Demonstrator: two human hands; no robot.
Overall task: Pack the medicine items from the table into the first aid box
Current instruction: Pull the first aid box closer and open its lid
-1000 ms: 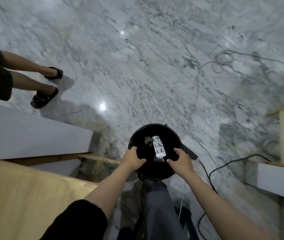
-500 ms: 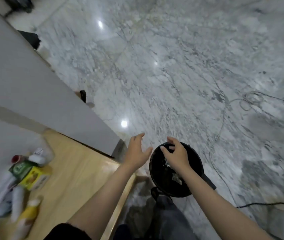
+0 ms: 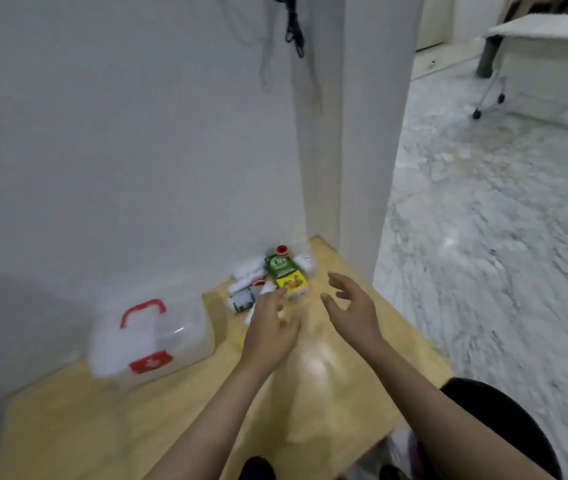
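Observation:
A translucent first aid box point(image 3: 152, 341) with a red handle and red latch stands shut on the wooden table point(image 3: 109, 420), at the left by the wall. A blurred pile of medicine items point(image 3: 268, 278) lies in the far corner: a green and yellow carton point(image 3: 284, 271), white tubes and bottles, a red cap. My left hand point(image 3: 270, 329) hovers just in front of the pile, fingers apart, holding nothing. My right hand point(image 3: 351, 308) floats to its right, fingers spread and empty.
A grey wall and a pillar point(image 3: 362, 133) close off the table's far side. Marble floor point(image 3: 500, 237) stretches to the right, with a wheeled table point(image 3: 493, 64) far back. A black cord point(image 3: 294, 26) hangs on the wall.
The view has swung from the black bin on the floor up to the table. Both hands left the bin and now hover near the medicine pile.

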